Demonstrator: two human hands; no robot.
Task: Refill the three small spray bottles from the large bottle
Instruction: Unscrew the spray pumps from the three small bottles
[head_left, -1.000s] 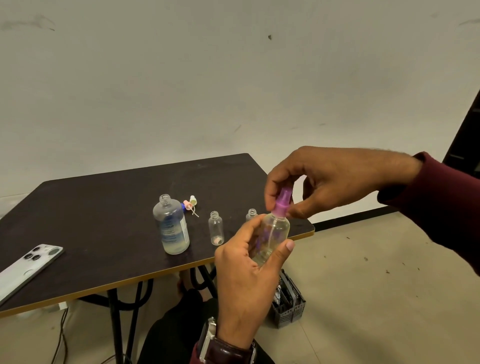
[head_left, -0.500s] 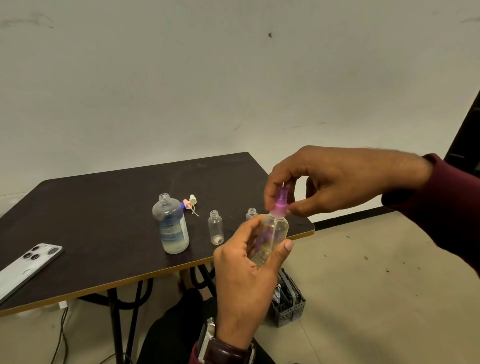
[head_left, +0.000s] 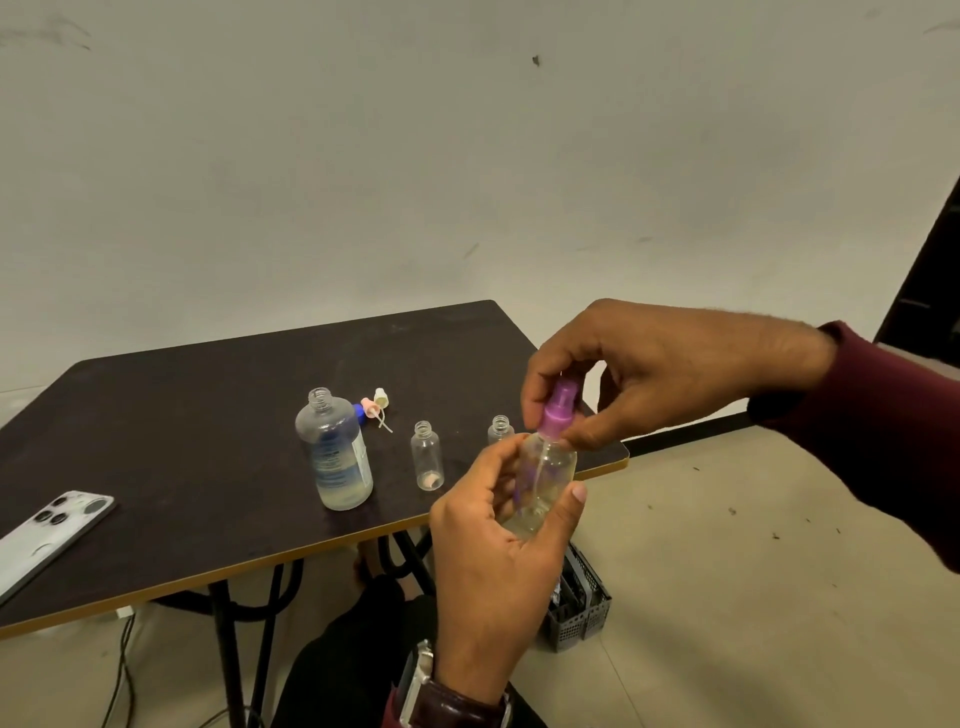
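A spray bottle is held at centre frame, off the table's near edge, long axis near upright, top tipped slightly right. It is gripped low by the curled left hand. Its purple cap is pinched by the right hand. The big bottle is seen standing uncapped, left of centre.

- left hand grips small spray bottle
- right hand pinches its purple spray cap
- large bottle uncapped on table
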